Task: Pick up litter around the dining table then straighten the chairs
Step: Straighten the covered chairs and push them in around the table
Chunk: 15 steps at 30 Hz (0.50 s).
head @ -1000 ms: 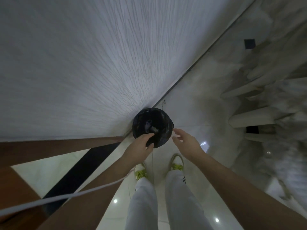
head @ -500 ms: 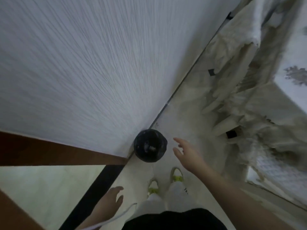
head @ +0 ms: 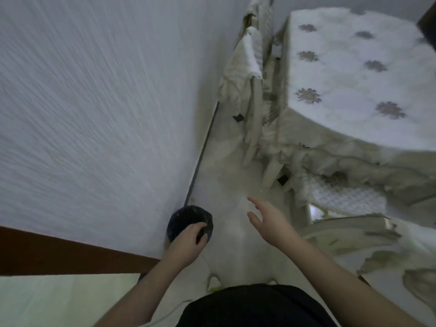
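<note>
A small round black bin (head: 186,218) lined with a dark bag stands on the pale floor against the white wall. My left hand (head: 188,241) rests on its near rim, fingers curled over the edge. My right hand (head: 269,220) hovers to the right of the bin, fingers spread, with nothing in it. The dining table (head: 354,74) under a white flowered cloth fills the upper right. Cream chairs stand around it: one chair (head: 247,67) by the wall, another chair (head: 342,204) tucked near my right hand. The picture is blurred by motion.
A textured white wall (head: 94,102) runs along the left, with a dark wooden frame (head: 59,253) at its lower end. A narrow strip of pale floor (head: 226,180) lies between wall and chairs. My feet in yellow-trimmed shoes show at the bottom.
My left hand dropped away from the bin, then came back onto its rim. My view swung up and right, bringing the table and chairs into sight. My right hand stayed open beside the bin.
</note>
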Tool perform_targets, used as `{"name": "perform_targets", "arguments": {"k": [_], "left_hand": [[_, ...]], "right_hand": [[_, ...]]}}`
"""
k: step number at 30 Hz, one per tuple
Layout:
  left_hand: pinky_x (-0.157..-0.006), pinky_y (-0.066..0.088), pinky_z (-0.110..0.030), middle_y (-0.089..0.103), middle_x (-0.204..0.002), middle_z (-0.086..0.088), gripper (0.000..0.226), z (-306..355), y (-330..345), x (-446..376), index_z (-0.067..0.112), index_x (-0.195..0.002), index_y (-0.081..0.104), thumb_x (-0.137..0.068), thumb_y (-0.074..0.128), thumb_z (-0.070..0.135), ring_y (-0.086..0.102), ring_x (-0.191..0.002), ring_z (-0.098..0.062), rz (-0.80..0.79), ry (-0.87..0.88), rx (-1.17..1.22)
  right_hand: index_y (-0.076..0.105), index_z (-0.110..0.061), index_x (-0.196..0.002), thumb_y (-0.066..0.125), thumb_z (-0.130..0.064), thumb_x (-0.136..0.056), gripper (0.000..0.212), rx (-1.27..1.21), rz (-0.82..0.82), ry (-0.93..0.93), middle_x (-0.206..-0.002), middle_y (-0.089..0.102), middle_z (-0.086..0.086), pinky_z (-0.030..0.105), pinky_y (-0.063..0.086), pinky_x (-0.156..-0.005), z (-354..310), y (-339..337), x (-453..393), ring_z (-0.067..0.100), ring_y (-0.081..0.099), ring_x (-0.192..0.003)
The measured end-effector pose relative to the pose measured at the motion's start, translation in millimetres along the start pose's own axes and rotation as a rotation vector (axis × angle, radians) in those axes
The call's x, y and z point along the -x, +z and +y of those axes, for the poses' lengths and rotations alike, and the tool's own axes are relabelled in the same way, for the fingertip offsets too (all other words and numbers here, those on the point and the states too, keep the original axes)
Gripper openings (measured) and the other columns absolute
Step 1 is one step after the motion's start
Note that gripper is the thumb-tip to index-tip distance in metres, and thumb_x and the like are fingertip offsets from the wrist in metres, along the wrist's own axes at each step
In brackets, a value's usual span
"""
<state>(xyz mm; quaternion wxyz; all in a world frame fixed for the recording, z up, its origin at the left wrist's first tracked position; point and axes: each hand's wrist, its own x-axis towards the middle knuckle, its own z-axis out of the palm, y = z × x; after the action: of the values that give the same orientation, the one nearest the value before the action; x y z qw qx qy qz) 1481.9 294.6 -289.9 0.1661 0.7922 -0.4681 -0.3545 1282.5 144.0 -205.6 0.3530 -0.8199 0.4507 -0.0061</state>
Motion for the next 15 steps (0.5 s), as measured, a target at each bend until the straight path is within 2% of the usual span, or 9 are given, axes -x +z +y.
{"name": "perform_targets", "arguments": {"k": [7,13,15], "left_hand": [[-0.102,0.037,-0.024,0.051,-0.137,0.002,0.046,89.5,35.9,-12.8,0.023,-0.139,0.043,-0.096,0.049,0.036,0.048,-0.122,-0.012,-0.083,0.192,-0.072],[-0.103,0.035,-0.026,0.049,-0.139,0.001,0.046,205.4,89.6,-7.9,0.022,-0.139,0.043,-0.096,0.049,0.036,0.047,-0.123,-0.013,-0.077,0.419,-0.185],[-0.102,0.034,-0.025,0.049,-0.138,0.002,0.046,250.3,108.6,-3.2,0.023,-0.139,0.043,-0.096,0.049,0.037,0.046,-0.124,-0.013,-0.067,0.496,-0.232]], "right_hand": [[0.037,-0.021,-0.144,0.051,-0.029,-0.096,0.051,-0.062,0.166,0.120,-0.143,0.044,0.003,0.026,0.032,-0.101,74.6,-43.1,65.0,0.018,0.045,-0.128],[0.040,-0.021,-0.142,0.051,-0.029,-0.096,0.048,-0.092,0.364,0.188,-0.143,0.045,-0.002,0.016,0.027,-0.095,155.9,-89.2,142.2,0.014,0.043,-0.128],[0.039,-0.020,-0.143,0.050,-0.028,-0.096,0.049,-0.116,0.407,0.213,-0.144,0.044,-0.001,0.020,0.029,-0.098,185.3,-107.2,169.8,0.016,0.042,-0.129]]}}
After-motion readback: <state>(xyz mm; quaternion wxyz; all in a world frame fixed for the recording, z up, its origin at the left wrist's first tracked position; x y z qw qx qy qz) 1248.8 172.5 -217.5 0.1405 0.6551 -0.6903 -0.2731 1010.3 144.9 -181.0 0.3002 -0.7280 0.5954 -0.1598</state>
